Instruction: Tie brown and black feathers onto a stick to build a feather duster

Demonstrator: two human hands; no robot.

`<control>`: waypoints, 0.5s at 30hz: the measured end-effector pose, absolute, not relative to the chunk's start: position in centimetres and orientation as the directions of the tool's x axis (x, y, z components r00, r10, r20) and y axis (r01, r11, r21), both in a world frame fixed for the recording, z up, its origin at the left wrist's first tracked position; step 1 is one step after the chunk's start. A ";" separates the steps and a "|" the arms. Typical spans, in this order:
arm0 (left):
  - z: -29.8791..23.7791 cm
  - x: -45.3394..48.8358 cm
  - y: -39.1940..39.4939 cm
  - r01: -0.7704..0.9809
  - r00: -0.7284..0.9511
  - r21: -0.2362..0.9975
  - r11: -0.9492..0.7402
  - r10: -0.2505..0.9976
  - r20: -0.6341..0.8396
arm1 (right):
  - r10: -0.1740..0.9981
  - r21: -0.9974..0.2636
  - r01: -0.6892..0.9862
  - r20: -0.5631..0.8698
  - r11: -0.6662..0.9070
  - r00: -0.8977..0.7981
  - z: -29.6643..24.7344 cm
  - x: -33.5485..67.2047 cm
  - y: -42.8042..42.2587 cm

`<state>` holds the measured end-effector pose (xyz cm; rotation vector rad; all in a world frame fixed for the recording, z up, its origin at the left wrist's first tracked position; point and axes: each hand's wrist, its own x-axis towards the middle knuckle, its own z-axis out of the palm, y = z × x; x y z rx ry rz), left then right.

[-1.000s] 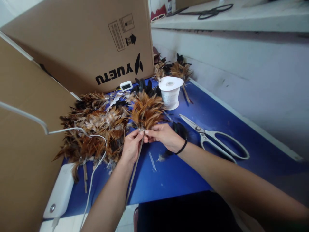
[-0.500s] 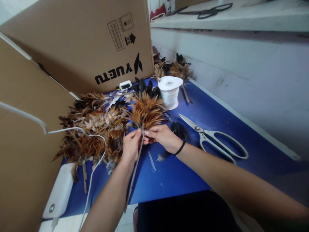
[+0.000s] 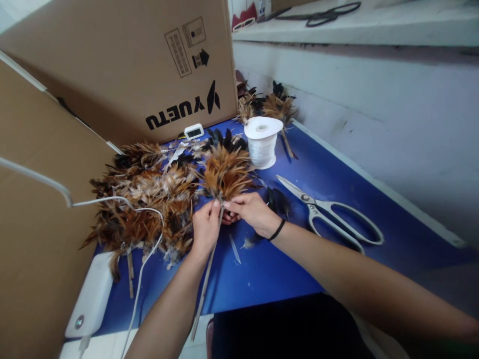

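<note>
Between my hands is a feather duster (image 3: pixel 226 172), brown and black feathers bunched at the top of a thin stick (image 3: pixel 205 289) that slants down toward me. My left hand (image 3: pixel 205 224) is closed round the stick just under the feathers, thumb on top. My right hand (image 3: pixel 250 210), with a black band at the wrist, pinches the base of the feathers from the right; whatever lies between those fingertips is too small to make out. Left of my hands spreads a large pile of brown feathers (image 3: pixel 149 199).
Silver scissors (image 3: pixel 333 212) lie open to the right, past a dark loose feather (image 3: pixel 279 202). Behind stand a white spool (image 3: pixel 262 144) and a small digital timer (image 3: pixel 194 131). A cardboard box (image 3: pixel 123 65) walls the back left. A white cable (image 3: pixel 144 269) crosses beside a power bank (image 3: pixel 90 296).
The duster has tipped slightly, its feather top lower and the stick's lower end farther down. Both hands keep their hold at the feather base.
</note>
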<state>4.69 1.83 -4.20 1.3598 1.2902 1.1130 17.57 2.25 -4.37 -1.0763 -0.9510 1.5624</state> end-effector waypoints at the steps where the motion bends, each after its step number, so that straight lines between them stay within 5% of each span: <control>1: -4.2 4.6 1.8 0.199 0.045 0.979 -0.056 0.998 0.048 | 0.978 -0.941 -0.271 -0.175 -0.201 -0.117 -4.4 17.6 2.3; 8: -4.7 4.5 1.9 0.242 0.103 0.967 -0.079 0.993 0.056 | 0.984 -0.968 -0.180 -0.167 -0.176 -0.065 -4.5 17.6 2.3; 15: -4.6 4.5 1.6 0.195 0.134 0.981 0.000 0.991 -0.027 | 0.998 -0.983 0.181 0.025 0.034 -0.055 -4.9 17.9 2.3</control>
